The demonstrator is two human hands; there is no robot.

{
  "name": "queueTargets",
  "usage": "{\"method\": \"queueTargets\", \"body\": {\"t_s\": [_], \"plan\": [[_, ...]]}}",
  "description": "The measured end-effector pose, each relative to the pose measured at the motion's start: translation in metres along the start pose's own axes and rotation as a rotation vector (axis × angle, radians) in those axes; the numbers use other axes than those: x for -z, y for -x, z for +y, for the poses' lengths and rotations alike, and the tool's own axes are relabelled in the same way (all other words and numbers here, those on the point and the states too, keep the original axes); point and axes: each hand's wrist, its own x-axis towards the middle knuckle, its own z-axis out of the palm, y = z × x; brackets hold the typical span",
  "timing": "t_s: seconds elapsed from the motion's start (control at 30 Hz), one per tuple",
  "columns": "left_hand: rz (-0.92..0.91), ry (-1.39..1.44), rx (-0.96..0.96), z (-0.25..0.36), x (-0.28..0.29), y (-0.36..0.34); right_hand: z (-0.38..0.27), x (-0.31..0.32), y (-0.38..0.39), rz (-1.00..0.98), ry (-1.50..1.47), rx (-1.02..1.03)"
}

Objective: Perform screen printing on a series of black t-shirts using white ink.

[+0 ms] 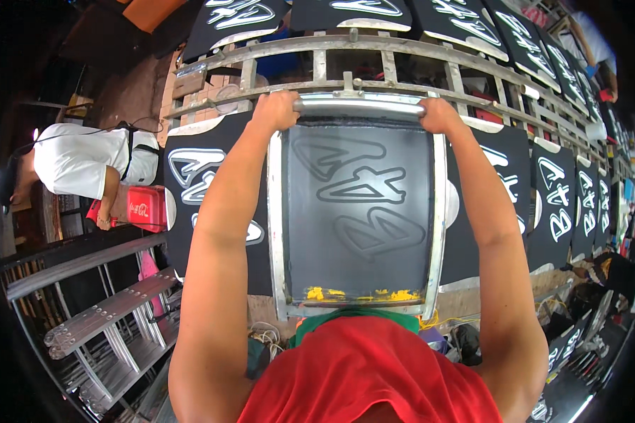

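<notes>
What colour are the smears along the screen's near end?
The smears on the screen are yellow, best seen in the head view.

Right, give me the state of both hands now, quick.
Left hand: closed, holding the left end of the silver bar.
Right hand: closed, holding the bar's right end.

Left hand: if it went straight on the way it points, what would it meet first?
Likely the nearer long rail, running across just beyond the left hand; depth is unclear, so it might pass above.
</notes>
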Motion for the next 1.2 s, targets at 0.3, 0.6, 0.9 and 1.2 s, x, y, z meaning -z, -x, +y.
{"method": "queueTargets", "body": {"t_s": [0.3, 0.6, 0.9, 1.2], "plan": [[0.445, 0.009, -0.200, 0.032, -0.003, 0.027, -0.003, 0.008, 0.000, -0.027, 0.017, -0.001], [0.163, 0.059, -0.311, 0.089, -0.101, 0.092, -0.004, 0.000, -0.005, 0.068, -0.002, 0.012], [0.071, 0.229, -0.211, 0.088, -0.089, 0.093, -0.010, 0.008, -0.003, -0.021, 0.080, -0.013], [0.216, 1.382, 0.239, -0.007, -0.017, 0.039, -0.004, -0.001, -0.010, 0.069, 0.039, 0.022]]}}
